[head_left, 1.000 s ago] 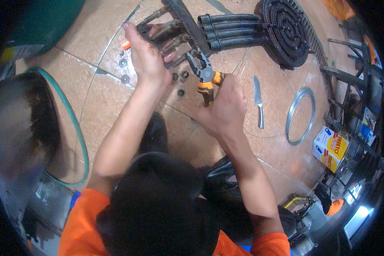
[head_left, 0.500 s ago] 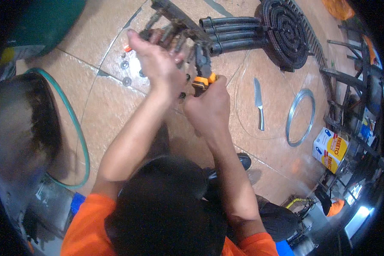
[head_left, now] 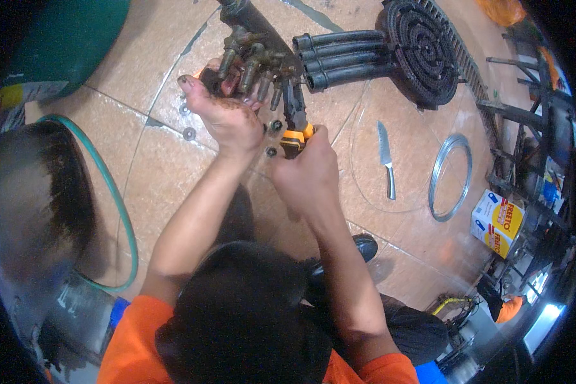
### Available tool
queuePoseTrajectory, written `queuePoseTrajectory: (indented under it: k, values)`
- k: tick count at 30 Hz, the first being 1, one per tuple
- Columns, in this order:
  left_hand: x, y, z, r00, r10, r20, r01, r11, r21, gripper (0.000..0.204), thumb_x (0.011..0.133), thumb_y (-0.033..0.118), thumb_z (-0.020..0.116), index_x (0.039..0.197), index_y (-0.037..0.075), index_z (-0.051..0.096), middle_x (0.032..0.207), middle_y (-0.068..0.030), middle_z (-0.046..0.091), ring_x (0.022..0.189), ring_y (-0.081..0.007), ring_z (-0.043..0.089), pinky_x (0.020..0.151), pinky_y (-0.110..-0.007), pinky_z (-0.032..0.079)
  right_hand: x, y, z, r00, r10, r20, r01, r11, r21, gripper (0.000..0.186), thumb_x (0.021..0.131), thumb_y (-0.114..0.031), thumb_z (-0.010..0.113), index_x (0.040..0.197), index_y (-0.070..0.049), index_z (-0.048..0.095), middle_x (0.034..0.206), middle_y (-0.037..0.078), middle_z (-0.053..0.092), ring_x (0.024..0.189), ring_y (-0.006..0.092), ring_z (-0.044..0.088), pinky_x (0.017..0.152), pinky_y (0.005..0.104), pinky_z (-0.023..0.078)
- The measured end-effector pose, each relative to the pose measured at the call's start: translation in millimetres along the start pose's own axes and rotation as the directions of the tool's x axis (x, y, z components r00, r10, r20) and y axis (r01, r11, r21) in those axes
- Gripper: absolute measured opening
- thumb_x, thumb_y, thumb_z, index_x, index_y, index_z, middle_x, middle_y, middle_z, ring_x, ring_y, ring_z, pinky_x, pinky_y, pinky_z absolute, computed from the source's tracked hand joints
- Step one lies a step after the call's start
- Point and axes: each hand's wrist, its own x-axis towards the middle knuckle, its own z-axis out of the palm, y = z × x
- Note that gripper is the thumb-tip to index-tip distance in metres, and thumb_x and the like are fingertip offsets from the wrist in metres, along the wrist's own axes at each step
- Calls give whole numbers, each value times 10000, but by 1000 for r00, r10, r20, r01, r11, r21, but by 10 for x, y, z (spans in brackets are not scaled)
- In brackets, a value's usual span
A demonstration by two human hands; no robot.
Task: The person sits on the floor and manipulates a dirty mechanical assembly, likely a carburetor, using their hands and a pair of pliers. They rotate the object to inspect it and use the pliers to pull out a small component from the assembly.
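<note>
A dirty metal pipe carries a row of brass-coloured valves and slants down from the top edge. My left hand, palm up and stained with brown grime, has its fingers curled behind the valves, partly hidden by them; the thumb sticks out to the left. My right hand is closed around the handles of yellow-and-black pliers. Their dark jaws reach up to the lower end of the pipe, beside the last valve. Small dark round parts lie on the tiles between my hands.
A black ring burner with several tubes lies at the upper right. Right of my hands are a knife, a wire coil and a yellow-white box. A washer, green hose and blackened round vessel are leftward.
The valve pipe has swung lower and turned, so its valves show more clearly. My left palm has rolled upward, and my right hand with the pliers has shifted slightly down and left.
</note>
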Motion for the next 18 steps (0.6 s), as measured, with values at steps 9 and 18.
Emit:
queuePoseTrajectory:
  k: [9,18]
  values:
    - [-35,132,275,977,121,-174,-111,992,68,627,1016,591,178,1016,40,478,882,-48,527,737,-123,518,668,-254,473,-25,-205,-11,971,50,232,-117,952,284,365,709,-91,664,1006,70,524,839,141,630,724,173,596,648,348,495]
    - [28,381,439,918,-61,-393,6,990,-142,759,969,721,146,1016,55,506,892,-86,597,721,-137,523,618,-265,464,4,-207,-109,998,-49,46,46,997,67,411,700,-88,668,1050,64,515,897,235,663,849,356,681,762,411,521]
